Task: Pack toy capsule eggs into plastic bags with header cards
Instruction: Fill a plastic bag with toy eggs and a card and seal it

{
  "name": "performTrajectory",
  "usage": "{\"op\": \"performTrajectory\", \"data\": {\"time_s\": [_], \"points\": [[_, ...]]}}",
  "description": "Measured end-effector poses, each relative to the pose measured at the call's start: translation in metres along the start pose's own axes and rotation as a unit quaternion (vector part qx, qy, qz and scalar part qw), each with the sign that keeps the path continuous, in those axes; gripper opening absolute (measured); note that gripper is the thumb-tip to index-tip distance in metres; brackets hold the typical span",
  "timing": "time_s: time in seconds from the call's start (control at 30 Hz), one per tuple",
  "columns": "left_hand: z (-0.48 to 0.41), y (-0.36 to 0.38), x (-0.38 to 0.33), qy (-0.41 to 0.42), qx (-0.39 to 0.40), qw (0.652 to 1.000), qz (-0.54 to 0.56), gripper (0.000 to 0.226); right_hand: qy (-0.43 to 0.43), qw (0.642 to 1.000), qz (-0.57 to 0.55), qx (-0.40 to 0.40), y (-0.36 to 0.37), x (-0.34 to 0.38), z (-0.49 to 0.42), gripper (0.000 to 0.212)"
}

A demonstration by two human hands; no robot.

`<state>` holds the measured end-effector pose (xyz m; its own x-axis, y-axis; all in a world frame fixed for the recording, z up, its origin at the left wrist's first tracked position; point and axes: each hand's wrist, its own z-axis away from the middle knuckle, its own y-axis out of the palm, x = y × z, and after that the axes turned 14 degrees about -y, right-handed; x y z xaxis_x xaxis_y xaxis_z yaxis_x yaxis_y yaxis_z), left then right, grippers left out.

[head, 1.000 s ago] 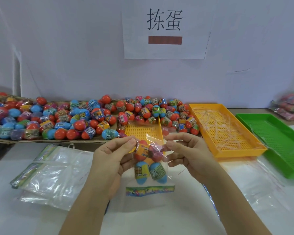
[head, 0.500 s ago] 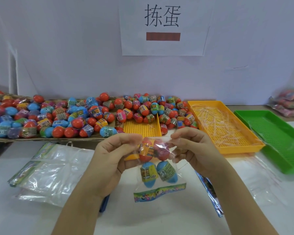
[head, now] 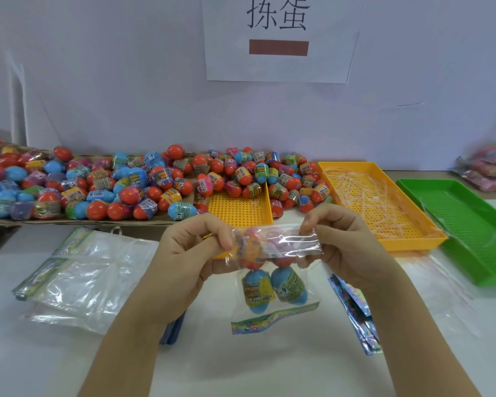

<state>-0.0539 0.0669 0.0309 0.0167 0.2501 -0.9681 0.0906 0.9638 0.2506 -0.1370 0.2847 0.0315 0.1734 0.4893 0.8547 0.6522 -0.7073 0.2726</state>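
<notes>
A clear plastic bag (head: 281, 245) hangs above the white table between my hands, with its printed strip (head: 272, 319) at the bottom. Inside it are two blue capsule eggs (head: 272, 287) low down and two orange ones higher up. My left hand (head: 189, 253) pinches the bag's top left corner. My right hand (head: 341, 242) pinches the top right, and the top flap lies folded over between them. A large heap of loose capsule eggs (head: 132, 184) stretches along the back of the table.
A stack of empty bags (head: 78, 276) lies at the left. Header cards (head: 352, 313) lie under my right wrist. An orange tray (head: 381, 210) holds plastic strips, with a green tray (head: 464, 224) to its right. Packed bags (head: 490, 167) sit at the far right.
Both hands have kept their pinch on the bag's top. The top flap has been folded down over the upper eggs and pulled flatter between the hands.
</notes>
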Motion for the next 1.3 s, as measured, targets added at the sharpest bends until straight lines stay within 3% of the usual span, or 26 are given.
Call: {"op": "performTrajectory", "data": {"time_s": [0.07,0.23,0.4,0.5,0.83,1.07,1.3], "points": [[0.0010,0.0013,-0.0010,0.015,0.008,1.000,-0.010,0.016,-0.005,1.000,-0.006,0.009,-0.0001,0.0018,0.0004,0.004],[0.0031,0.0027,-0.0023,0.045,0.020,0.998,-0.031,0.019,-0.013,1.000,-0.009,0.019,-0.0024,0.0005,0.0016,0.030],[0.0027,0.0001,0.0012,0.043,0.009,0.998,-0.047,0.017,-0.019,0.999,-0.026,0.041,-0.0019,0.0027,0.0010,0.022],[0.0020,0.0002,0.0024,0.048,0.001,0.997,-0.056,0.017,-0.026,0.998,-0.038,0.049,-0.0007,0.0030,0.0006,0.004],[0.0017,0.0078,0.0033,0.102,-0.041,0.991,-0.073,0.011,-0.023,0.997,-0.049,0.062,-0.0018,0.0011,0.0006,0.005],[0.0005,0.0074,0.0051,0.092,-0.090,0.985,-0.112,0.015,-0.022,0.998,-0.038,0.055,-0.0003,0.0038,-0.0006,0.003],[0.0008,0.0086,0.0044,0.056,-0.088,0.991,-0.080,0.029,-0.018,1.000,-0.004,-0.002,-0.0007,0.0000,-0.0008,0.029]]}}
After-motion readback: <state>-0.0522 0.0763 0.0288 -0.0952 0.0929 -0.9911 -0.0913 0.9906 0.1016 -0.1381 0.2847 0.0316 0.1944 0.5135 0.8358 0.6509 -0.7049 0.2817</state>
